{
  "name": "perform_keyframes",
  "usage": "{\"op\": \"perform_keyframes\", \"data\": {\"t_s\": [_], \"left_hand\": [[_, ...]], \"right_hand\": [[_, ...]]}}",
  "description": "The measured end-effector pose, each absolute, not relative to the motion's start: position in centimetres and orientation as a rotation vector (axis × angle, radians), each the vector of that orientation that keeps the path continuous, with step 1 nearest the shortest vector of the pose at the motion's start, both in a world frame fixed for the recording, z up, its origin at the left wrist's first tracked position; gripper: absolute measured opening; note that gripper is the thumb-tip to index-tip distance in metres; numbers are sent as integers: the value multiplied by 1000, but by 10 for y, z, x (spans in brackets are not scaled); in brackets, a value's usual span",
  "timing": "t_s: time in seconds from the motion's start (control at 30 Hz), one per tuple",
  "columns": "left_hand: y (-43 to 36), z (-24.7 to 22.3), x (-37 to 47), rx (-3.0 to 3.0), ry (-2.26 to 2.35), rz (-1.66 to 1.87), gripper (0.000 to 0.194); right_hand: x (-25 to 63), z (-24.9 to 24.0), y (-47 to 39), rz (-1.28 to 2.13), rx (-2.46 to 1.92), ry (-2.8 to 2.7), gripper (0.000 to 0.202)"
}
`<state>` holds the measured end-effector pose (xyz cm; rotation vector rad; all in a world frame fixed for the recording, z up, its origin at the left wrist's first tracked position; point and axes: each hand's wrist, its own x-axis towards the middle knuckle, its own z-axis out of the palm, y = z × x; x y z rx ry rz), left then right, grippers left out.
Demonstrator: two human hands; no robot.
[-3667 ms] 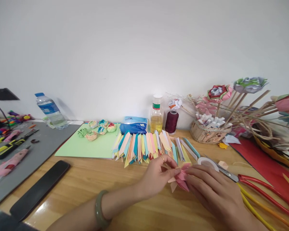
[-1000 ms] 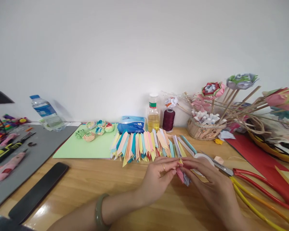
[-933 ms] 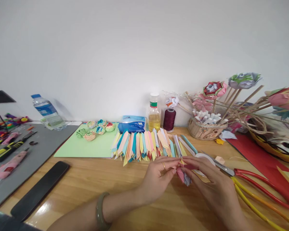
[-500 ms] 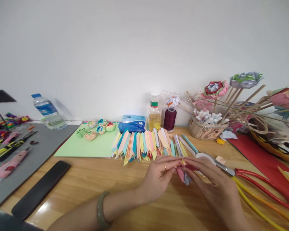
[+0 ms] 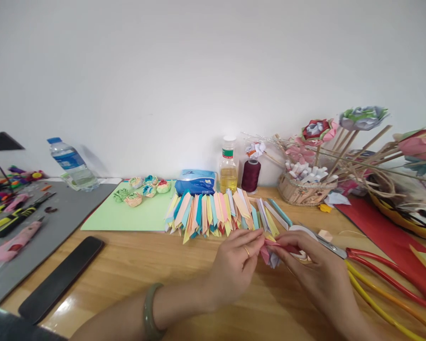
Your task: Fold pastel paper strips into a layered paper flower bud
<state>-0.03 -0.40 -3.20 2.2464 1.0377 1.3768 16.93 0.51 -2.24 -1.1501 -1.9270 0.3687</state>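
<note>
Between my two hands is a small bundle of folded paper pieces (image 5: 270,255), in pink, pale lilac and a little yellow. My left hand (image 5: 236,260), with a ring and a green bangle on the wrist, pinches the bundle's left side. On its right side, my right hand (image 5: 314,270) grips the pink paper between thumb and fingers. Parts of the bundle are hidden behind the fingertips. Just behind my hands lies a row of many-coloured folded paper strips (image 5: 206,215). Scissors (image 5: 335,251) with red handles lie beside my right hand.
A black phone (image 5: 62,279) lies at left. Small paper rosettes (image 5: 133,199) sit on green paper (image 5: 102,220). A tissue pack (image 5: 196,182), an oil bottle (image 5: 229,166), a thread spool (image 5: 250,175) and a basket (image 5: 301,193) stand along the wall. A water bottle (image 5: 71,166) leans there.
My right fingers have curled in and now grip the pink paper, where they were stretched over the top. My left fingers have closed around the left side. The bundle has tilted slightly.
</note>
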Motion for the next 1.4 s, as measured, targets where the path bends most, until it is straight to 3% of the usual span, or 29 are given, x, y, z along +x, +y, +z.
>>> {"op": "perform_keyframes", "data": {"t_s": [0.33, 0.47, 0.67, 0.77, 1.07, 1.4], "left_hand": [[2, -20, -4, 2467, 969, 1611, 19], [7, -14, -7, 2238, 1018, 1401, 7], [17, -14, -10, 1600, 1065, 927, 22], [19, -16, -10, 1445, 1030, 829, 28], [20, -15, -14, 1382, 995, 747, 19], [26, -24, -19, 1364, 926, 677, 14]], "right_hand": [[164, -8, 5, 683, -1180, -1955, 22], [164, -6, 7, 774, -1191, -1952, 24], [163, -1, 12, 1186, -1163, -1890, 23], [163, -2, 13, 1193, -1179, -1887, 18], [164, -11, 16, 1128, -1219, -1956, 17], [162, -13, 16, 1310, -1273, -1947, 17]]}}
